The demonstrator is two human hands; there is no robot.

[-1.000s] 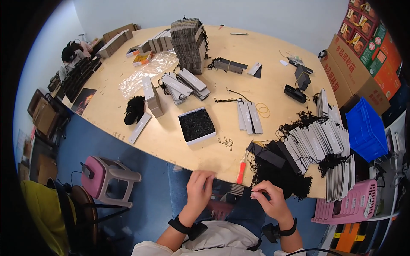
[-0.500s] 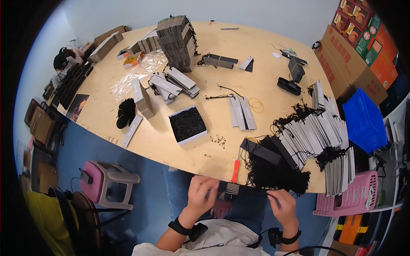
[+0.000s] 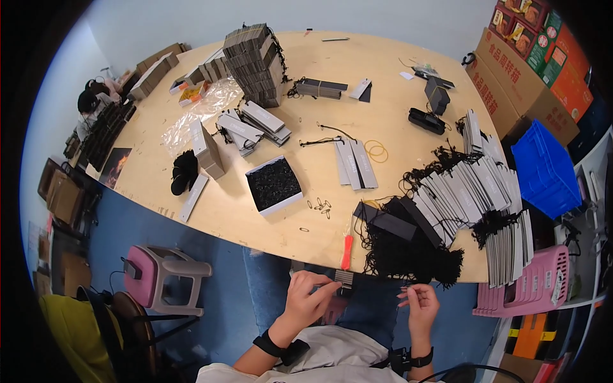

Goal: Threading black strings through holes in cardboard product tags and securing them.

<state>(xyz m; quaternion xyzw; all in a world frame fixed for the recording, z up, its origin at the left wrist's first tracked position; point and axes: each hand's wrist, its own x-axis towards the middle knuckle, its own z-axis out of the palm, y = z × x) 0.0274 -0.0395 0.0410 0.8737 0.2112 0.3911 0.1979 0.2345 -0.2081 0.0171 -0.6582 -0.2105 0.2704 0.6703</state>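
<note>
Now, in the head view, low mid frame, the L hand [image 3: 311, 299] was half curled, its tips nearer the small striped stack [image 3: 345, 277] by the table [image 3: 396, 54] edge than a sec ago, so it seemed busy w/ that. R hand [image 3: 421, 302], lower right of mid, had fingers bent in, well apart. Couldn't tell if either held anything. Black cords [image 3: 415, 258] lay just above R hand.

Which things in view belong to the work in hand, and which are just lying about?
Likely in the work:
- small stack, at the left hand's fingertips
- black cords, nearest the right hand
- fanned grey tags, beside the cords

Seemingly just lying about:
- blue crate
- pink stool
- clear plastic
- pen
</note>
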